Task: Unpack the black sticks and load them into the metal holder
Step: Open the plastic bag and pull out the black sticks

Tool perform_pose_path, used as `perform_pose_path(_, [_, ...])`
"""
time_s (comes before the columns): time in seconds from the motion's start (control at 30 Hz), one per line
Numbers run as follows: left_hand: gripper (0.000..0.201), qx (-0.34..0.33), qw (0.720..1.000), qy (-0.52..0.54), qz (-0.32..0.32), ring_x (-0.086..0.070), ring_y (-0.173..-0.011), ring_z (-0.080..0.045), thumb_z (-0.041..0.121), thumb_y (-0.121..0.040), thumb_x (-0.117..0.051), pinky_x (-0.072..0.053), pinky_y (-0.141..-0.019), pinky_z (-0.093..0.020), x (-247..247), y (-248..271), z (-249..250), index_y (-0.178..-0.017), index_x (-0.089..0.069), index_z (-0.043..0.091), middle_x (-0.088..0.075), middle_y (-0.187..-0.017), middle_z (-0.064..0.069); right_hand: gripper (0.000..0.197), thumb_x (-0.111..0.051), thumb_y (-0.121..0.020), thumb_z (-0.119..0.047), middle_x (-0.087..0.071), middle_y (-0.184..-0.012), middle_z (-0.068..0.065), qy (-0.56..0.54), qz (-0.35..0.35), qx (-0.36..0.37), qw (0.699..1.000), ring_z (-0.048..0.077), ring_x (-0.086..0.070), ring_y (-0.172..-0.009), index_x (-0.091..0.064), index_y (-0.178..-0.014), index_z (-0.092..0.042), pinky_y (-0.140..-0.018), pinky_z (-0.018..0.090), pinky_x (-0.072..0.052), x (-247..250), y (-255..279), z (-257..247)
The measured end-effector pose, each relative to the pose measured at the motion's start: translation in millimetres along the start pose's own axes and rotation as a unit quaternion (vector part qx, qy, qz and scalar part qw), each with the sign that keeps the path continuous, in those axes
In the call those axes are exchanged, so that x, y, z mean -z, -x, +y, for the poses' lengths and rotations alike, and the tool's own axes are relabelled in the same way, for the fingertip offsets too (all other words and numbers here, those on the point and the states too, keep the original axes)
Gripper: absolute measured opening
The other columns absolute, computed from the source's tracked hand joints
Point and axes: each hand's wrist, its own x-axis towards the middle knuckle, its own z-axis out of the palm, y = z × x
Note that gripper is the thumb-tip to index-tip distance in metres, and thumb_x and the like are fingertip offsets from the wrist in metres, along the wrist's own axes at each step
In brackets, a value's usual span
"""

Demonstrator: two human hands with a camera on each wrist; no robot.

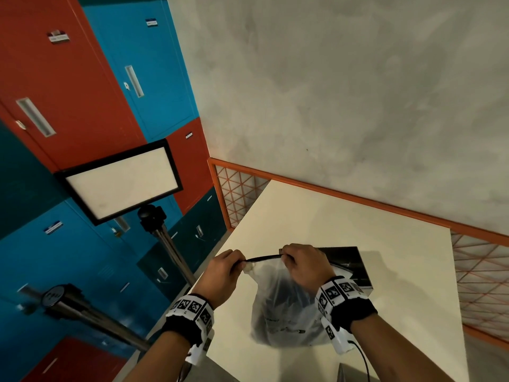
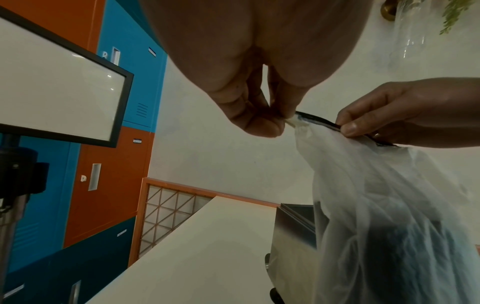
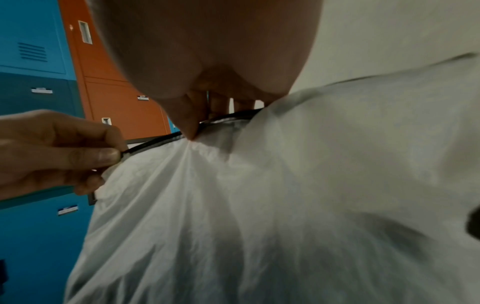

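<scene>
A translucent white plastic bag hangs above the cream table, with dark contents showing through its lower half. A black strip runs along the bag's top edge. My left hand pinches the left end of that edge, seen up close in the left wrist view. My right hand pinches the edge further right. The metal holder stands on the table behind the bag, partly hidden; its steel side and open top show in the left wrist view. Loose black sticks are not visible.
Orange, blue and teal lockers fill the left. A black-framed light panel on a stand stands by the table's left edge. An orange-framed mesh barrier runs behind the table along a grey wall.
</scene>
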Motion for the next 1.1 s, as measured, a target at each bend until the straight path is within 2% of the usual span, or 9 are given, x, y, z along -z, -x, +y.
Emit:
perform_pose_path(0.1, [0.009, -0.004, 1.000, 0.008, 0.000, -0.058, -0.078, -0.005, 0.014, -0.099, -0.062, -0.051, -0.072, -0.022, 1.0, -0.1, 2.1, -0.101, -0.065, 0.023, -0.061, -0.093, 0.013, 0.019, -0.044, -0.097, -0.032, -0.068, -0.102, -0.006, -0.004, -0.008, 0.002, 1.000, 0.022, -0.062, -0.094, -0.062, -0.101, -0.025, -0.077, 0.034, -0.048, 2.1, -1.6, 2.0])
perform_pose_path(0.27, [0.022, -0.003, 1.000, 0.018, 0.009, -0.061, -0.084, -0.004, 0.013, -0.099, -0.062, -0.053, -0.078, -0.022, -2.6, -3.0, 10.6, -0.112, -0.061, 0.030, -0.065, -0.101, 0.015, 0.015, -0.047, -0.097, -0.032, -0.068, -0.105, -0.006, -0.015, -0.010, 0.025, 1.000, 0.022, -0.062, -0.095, -0.059, -0.104, -0.027, -0.076, 0.034, -0.048, 1.0, -4.7, -3.3])
perform_pose_path(0.4, [0.018, -0.029, 0.999, 0.012, 0.012, -0.059, -0.084, -0.004, 0.017, -0.100, -0.062, -0.052, -0.076, -0.026, -6.9, -5.4, 18.4, -0.109, -0.059, 0.031, -0.064, -0.099, 0.017, 0.019, -0.046, -0.099, -0.026, -0.064, -0.107, -0.003, -0.016, -0.016, 0.107, 0.994, 0.020, -0.059, -0.095, -0.052, -0.116, -0.028, -0.077, 0.035, -0.049, -2.3, -4.5, -17.1])
perform_pose_path(0.5, [0.016, -0.053, 0.998, 0.019, 0.015, -0.060, -0.084, -0.006, 0.014, -0.099, -0.063, -0.051, -0.074, -0.028, -7.9, -5.9, 21.5, -0.106, -0.062, 0.029, -0.063, -0.097, 0.018, 0.018, -0.043, -0.101, -0.022, -0.060, -0.104, -0.001, -0.010, -0.017, 0.139, 0.990, 0.020, -0.057, -0.092, -0.050, -0.116, -0.027, -0.077, 0.037, -0.050, -7.4, -5.5, -26.2])
perform_pose_path(0.67, [0.021, -0.050, 0.998, 0.007, 0.031, -0.061, -0.085, -0.005, 0.009, -0.100, -0.061, -0.052, -0.074, -0.030, -6.6, -5.1, 15.9, -0.104, -0.065, 0.028, -0.064, -0.098, 0.018, 0.011, -0.048, -0.099, -0.028, -0.058, -0.103, -0.003, 0.011, -0.016, 0.146, 0.989, 0.019, -0.056, -0.096, -0.054, -0.107, -0.023, -0.077, 0.037, -0.049, -10.8, -7.6, -24.4])
perform_pose_path(0.87, [0.030, -0.031, 0.998, -0.025, 0.043, -0.063, -0.089, -0.007, 0.004, -0.099, -0.060, -0.055, -0.078, -0.033, 0.3, 1.4, 1.9, -0.106, -0.069, 0.031, -0.065, -0.103, 0.019, 0.029, -0.047, -0.099, -0.041, -0.057, -0.105, -0.003, 0.060, -0.054, 0.110, 0.991, 0.018, -0.057, -0.099, -0.064, -0.107, -0.019, -0.082, 0.036, -0.047, 7.7, -3.2, 8.9])
perform_pose_path(1.1, [0.039, -0.026, 0.997, -0.056, 0.043, -0.063, -0.091, -0.010, -0.001, -0.095, -0.062, -0.058, -0.077, -0.037, 5.4, -2.3, 2.3, -0.109, -0.071, 0.033, -0.064, -0.104, 0.016, 0.036, -0.045, -0.099, -0.049, -0.052, -0.092, -0.008, 0.082, -0.025, 0.071, 0.994, 0.013, -0.055, -0.091, -0.068, -0.097, -0.021, -0.073, 0.030, -0.045, 26.7, 9.0, 50.1])
